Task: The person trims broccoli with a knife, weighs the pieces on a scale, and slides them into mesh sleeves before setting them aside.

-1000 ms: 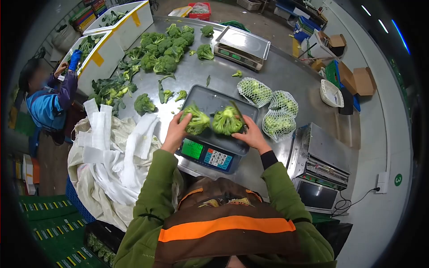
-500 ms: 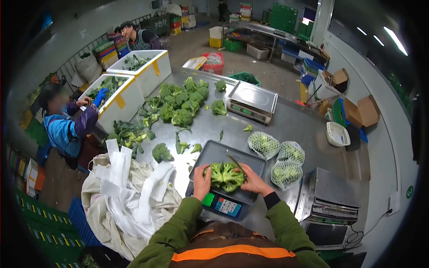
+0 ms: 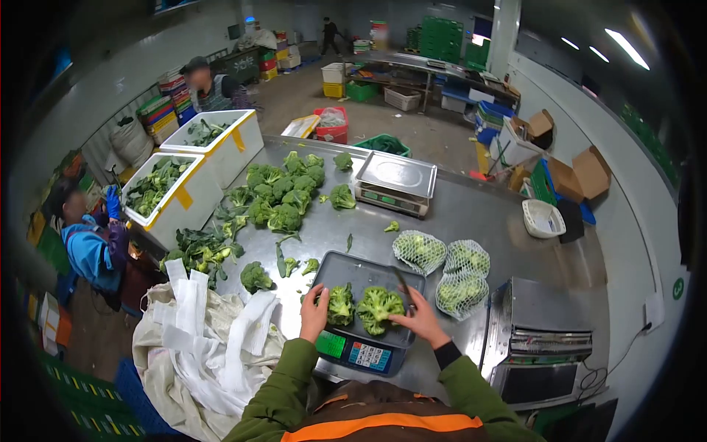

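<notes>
Two broccoli heads (image 3: 361,305) sit side by side on the tray of the near scale (image 3: 366,277). On the tray's left side, the left hand (image 3: 314,315) grips the left head. On its right side, the right hand (image 3: 420,318) touches the other head and holds a knife (image 3: 402,282). Three netted broccoli bags (image 3: 444,268) lie just right of the scale.

two broccoli heads (image 3: 361,304) are seen on one near scale (image 3: 364,309); a second scale (image 3: 395,183) is set farther off. three netted broccoli bags (image 3: 442,269) and two white foam boxes (image 3: 193,162) are counted.
</notes>
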The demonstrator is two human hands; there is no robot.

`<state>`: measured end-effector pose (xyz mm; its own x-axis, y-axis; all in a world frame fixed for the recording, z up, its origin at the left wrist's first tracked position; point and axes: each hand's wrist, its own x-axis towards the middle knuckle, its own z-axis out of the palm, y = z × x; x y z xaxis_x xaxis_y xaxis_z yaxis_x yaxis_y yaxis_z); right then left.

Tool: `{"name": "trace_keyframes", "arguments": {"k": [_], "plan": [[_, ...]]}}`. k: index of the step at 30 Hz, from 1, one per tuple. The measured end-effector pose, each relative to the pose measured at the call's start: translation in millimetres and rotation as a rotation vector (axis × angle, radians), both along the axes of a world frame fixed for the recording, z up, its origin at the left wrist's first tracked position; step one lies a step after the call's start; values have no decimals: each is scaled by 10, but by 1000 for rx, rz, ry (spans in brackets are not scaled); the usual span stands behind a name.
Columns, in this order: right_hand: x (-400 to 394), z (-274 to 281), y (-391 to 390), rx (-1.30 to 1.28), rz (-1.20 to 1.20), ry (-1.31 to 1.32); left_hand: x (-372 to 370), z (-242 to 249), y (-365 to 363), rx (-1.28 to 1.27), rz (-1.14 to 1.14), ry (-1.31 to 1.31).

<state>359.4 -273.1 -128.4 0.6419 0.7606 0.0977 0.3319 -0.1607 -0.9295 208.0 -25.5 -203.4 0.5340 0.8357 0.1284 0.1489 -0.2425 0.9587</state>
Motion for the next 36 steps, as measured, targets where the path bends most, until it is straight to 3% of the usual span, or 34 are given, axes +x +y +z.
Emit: {"name": "trace_keyframes", "arguments": {"k": [2, 4, 6, 8, 10, 12, 14, 17, 20, 21, 23, 24, 25, 27, 28, 29, 30, 31, 33, 35, 36], "plan": [[-18, -322, -215, 3, -212, 171, -50, -198, 73, -41, 4, 28], [-157, -378, -397, 130, -415, 399, -122, 78, -17, -8, 4, 32], [-141, -801, -696, 124, -540, 337, -175, 60, 1, 34, 21, 109], [-214, -1143, -1091, -86, -583, 341, -228, 196, -23, -17, 7, 106], [-131, -2037, -1607, -173, -563, 151, -237, 146, -22, 41, 57, 124], [-306, -1419, -1653, -679, -401, 543, -238, 39, 4, 63, 73, 77], [-416, -1673, -1799, -679, -359, -27, -272, 38, 3, 65, 107, 73], [58, -2475, -2123, -618, -218, 24, -386, 147, -33, 30, 143, 48], [289, -1824, -1849, -563, -243, 85, -550, 327, -112, -6, 236, -38], [427, -1823, -1640, -279, -403, -178, -570, 345, -134, -12, 295, -117], [122, -303, -1008, -192, -224, 84, -715, 451, -126, -38, 380, -143], [-107, 303, -697, -30, -201, 91, -791, 274, -15, 64, 399, -138], [-276, 911, -459, -14, -121, 102, -893, 329, 3, 11, 407, -137], [-558, 1720, -175, 171, 89, 342, -1096, 571, 48, -65, 420, -255], [-695, 2089, -99, 172, 222, 327, -1191, 573, 138, -28, 461, -236], [-754, 2330, -33, 209, 404, 180, -1301, 642, 229, 101, 512, -210], [-755, 2626, 74, 211, 618, -187, -1395, 824, 304, 212, 579, -177], [-886, 2825, 200, 304, 710, -305, -1506, 957, 428, 270, 620, -173], [-1004, 3150, 385, 390, 866, -570, -1813, 981, 827, 472, 710, -41], [-1223, 3481, 508, 318, 885, -790, -2148, 1168, 1127, 639, 723, 111], [-1301, 3561, 567, 317, 882, -887, -2334, 1309, 1221, 762, 697, 308]]}}
